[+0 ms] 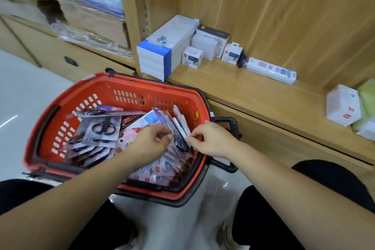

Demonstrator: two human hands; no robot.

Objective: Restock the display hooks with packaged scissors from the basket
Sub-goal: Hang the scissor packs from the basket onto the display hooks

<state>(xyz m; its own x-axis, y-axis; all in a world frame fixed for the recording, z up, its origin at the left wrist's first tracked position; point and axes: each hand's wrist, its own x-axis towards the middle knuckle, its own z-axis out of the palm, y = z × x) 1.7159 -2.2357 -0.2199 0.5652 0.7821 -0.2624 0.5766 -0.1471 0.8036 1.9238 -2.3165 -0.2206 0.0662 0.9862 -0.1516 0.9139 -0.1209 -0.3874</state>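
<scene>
Both grips are down in the red basket (105, 87). My left grip (151, 142) pinches the near side of an upright fan of packaged scissors (178, 126), and my right grip (211, 140) pinches the other side, fingertips closed on the card edges. Holding from both sides, I judge, keeps the cards squared while I gather a bundle to lift. More packs (103, 128) lie flat and overlapping in the basket's left half. The basket sits on the floor against a low wooden shelf (243, 91) carrying white boxes (166, 48). No display hooks are in view. The basket's black handle (225, 120) juts just beside my right wrist, and the basket wall there could crowd the lift.
</scene>
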